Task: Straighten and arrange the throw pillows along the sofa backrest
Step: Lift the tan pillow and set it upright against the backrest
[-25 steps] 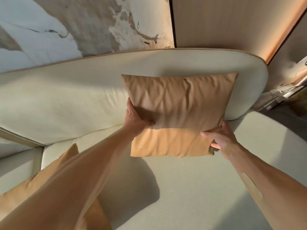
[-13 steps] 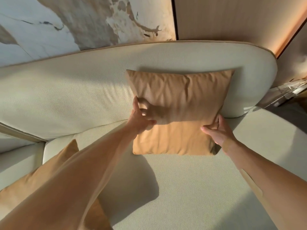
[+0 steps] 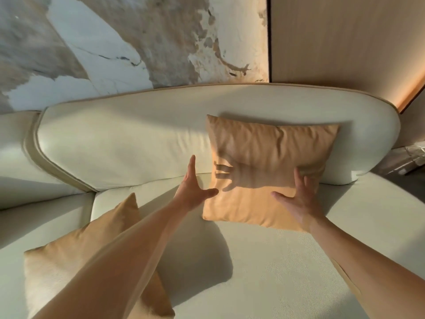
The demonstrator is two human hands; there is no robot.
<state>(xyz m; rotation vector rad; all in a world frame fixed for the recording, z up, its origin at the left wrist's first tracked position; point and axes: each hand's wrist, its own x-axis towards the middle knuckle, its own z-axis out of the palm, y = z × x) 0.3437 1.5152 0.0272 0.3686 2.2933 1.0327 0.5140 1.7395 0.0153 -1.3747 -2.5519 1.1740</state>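
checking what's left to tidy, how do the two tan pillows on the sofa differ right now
The right pillow stands upright against the backrest; the left pillow lies flat on the seat, away from it. The right hand is at the right pillow; neither hand is at the left pillow. Both are tan and square.

— Where does the head view look from?

— From above the sofa seat (image 3: pixel 264 272), facing forward and down toward the backrest (image 3: pixel 161 139) and the wall (image 3: pixel 115 42) behind it.

— How near?

— Near: both forearms reach in from the bottom edge. It is the only view.
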